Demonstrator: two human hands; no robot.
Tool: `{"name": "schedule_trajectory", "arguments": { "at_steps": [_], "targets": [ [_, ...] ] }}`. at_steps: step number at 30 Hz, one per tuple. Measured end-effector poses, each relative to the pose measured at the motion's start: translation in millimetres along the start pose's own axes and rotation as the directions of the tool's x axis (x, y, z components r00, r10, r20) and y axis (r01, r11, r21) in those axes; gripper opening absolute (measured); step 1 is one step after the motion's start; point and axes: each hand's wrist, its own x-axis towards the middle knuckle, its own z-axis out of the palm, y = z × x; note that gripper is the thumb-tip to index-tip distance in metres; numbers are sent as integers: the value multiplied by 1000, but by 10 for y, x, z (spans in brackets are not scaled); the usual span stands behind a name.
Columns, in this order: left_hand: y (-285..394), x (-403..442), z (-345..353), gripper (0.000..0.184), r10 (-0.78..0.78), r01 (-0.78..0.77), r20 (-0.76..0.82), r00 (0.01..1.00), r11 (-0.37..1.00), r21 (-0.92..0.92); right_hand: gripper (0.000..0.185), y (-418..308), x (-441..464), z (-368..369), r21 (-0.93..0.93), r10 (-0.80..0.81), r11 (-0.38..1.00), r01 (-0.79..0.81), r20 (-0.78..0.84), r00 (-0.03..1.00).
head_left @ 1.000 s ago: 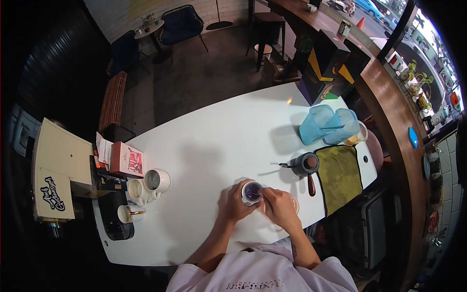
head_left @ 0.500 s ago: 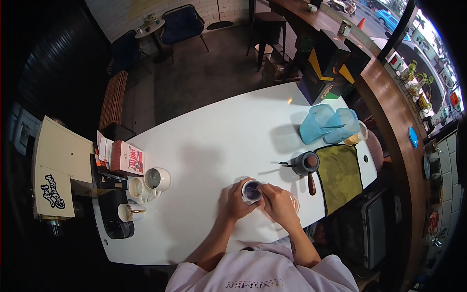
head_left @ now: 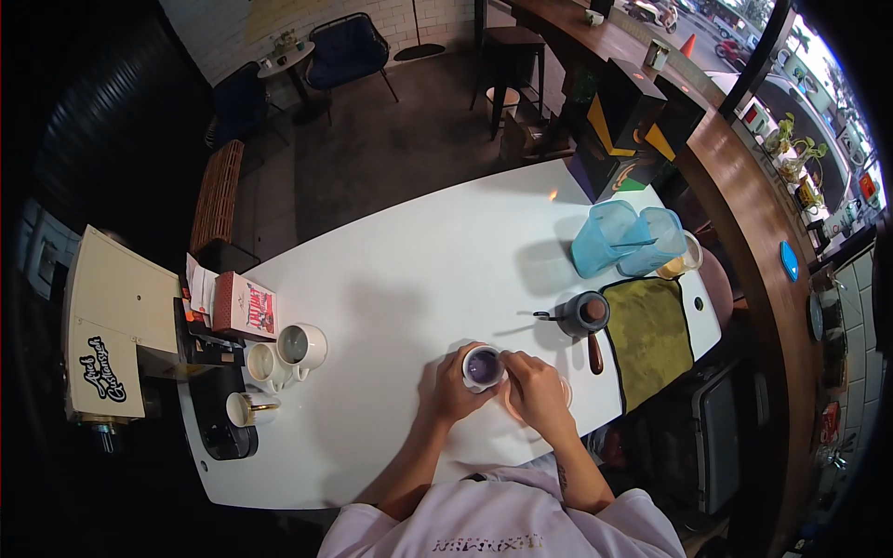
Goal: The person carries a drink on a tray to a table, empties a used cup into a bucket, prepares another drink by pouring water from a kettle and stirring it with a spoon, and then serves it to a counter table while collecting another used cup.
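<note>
A small white cup [head_left: 483, 368] with purple liquid inside stands near the front edge of the white table. My left hand [head_left: 454, 389] is wrapped round the cup's left side. At the cup's right rim, my right hand [head_left: 533, 391] has its fingers pinched together; a thin utensil seems to be between them, mostly hidden. A pale pinkish ring-shaped saucer [head_left: 566, 391] shows partly beneath my right hand. To the right sits a dark kettle [head_left: 584, 313] with a wooden handle.
An olive cloth [head_left: 648, 337] and two blue translucent pitchers [head_left: 603, 240] are at the right of the table [head_left: 391, 279]. White mugs [head_left: 302, 348], a red patterned box [head_left: 246, 305] and a cream machine [head_left: 116, 316] stand at the left. Black boxes [head_left: 628, 116] are at the far right.
My right hand has shifted slightly at the cup's rim, and the purple liquid's surface looks different. My left hand keeps its hold on the cup.
</note>
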Motion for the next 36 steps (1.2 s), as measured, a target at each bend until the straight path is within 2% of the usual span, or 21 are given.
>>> {"name": "schedule_trajectory", "arguments": {
  "at_steps": [1,5,7,11,13,16,19,23,25,29,31,35,36],
  "targets": [
    [-8,-2,8,64,-9,9,-6,1000,999,-33,17,17,-5,-14,-46,22,999,-21,6,1000],
    [-32,-11,13,63,12,-12,-6,1000,998,-55,17,-15,-13,-92,-24,32,999,-30,83,996],
    [-25,-18,9,62,-9,9,-2,1000,1000,-18,18,-8,-5,-47,99,-16,995,6,93,996],
    [17,8,-10,62,5,-5,1,1000,1000,-3,18,-2,11,-9,93,9,996,-9,3,1000],
    [50,22,-19,62,-16,16,4,1000,999,-30,15,10,-5,-46,-53,43,998,-42,14,999],
    [131,46,-53,64,-42,42,3,999,999,-8,24,-2,-29,-102,-2,27,1000,-27,98,995],
    [63,24,-11,63,2,-2,-34,999,1000,2,19,-24,-15,-47,81,-13,997,5,104,994],
    [32,4,-8,63,7,-6,-25,1000,1000,30,17,-17,16,-3,87,-13,996,11,31,999],
    [25,7,2,63,-3,3,-34,999,1000,-4,18,-17,19,-46,-34,18,999,-17,48,999],
    [-1,-4,12,63,-11,10,-31,999,1000,-25,19,-34,-9,-101,-36,25,999,-21,126,992],
    [-6,-10,11,64,6,-6,-31,1000,1000,-14,20,-23,-10,-50,38,-37,999,32,135,990],
    [-17,-11,13,65,-1,1,-31,1000,1000,5,19,-76,25,-37,40,-12,999,10,38,999],
    [-16,-9,7,65,4,-4,-29,1000,1000,-8,18,-48,15,-33,-13,-8,1000,8,23,1000]
  ]
}}
